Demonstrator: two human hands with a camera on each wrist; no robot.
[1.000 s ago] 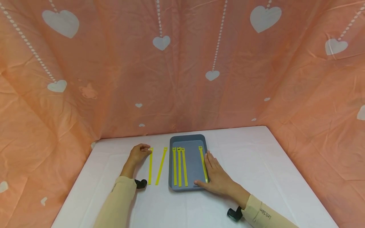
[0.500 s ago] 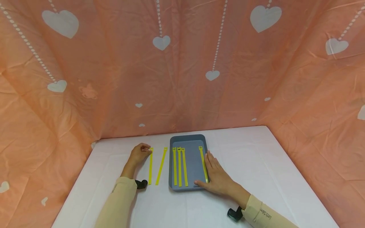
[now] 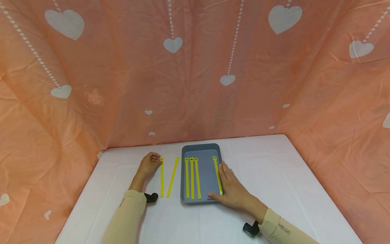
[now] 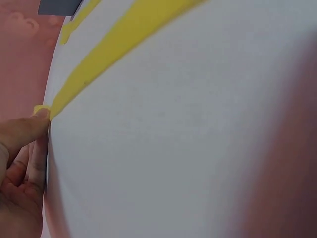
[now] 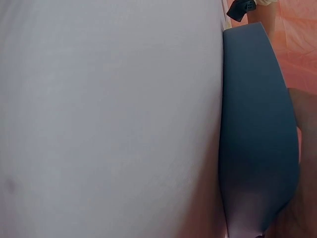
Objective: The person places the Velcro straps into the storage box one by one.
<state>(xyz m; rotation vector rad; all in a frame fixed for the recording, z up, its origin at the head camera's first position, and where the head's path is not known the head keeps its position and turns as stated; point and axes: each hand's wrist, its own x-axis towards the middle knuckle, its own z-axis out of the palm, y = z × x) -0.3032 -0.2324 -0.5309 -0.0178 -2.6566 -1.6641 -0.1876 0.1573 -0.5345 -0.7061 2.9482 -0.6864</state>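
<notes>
My left hand [image 3: 149, 165] pinches the slotted head of a yellow cable strap [image 3: 162, 179] lying left of the tray; in the left wrist view the thumb [image 4: 29, 130] covers part of that head. A second yellow strap [image 3: 172, 178] lies slanted on the table between it and the tray. Along the right side of the blue-grey tray [image 3: 205, 189] rests my right hand [image 3: 233, 191], fingers straight and the thumb over the near right corner. Inside the tray, three yellow straps [image 3: 192, 179] lie side by side at the left, and one strap [image 3: 217, 174] at the right.
The white-covered table [image 3: 292, 189] meets a peach curtain [image 3: 195, 101] with white hearts at its back and sides. A small black wrist camera [image 3: 151, 198] sits under the left cuff, another black camera [image 3: 251, 229] under the right cuff.
The near end of the pinched strap has swung slightly to the right. My right hand and the tray stay where they were.
</notes>
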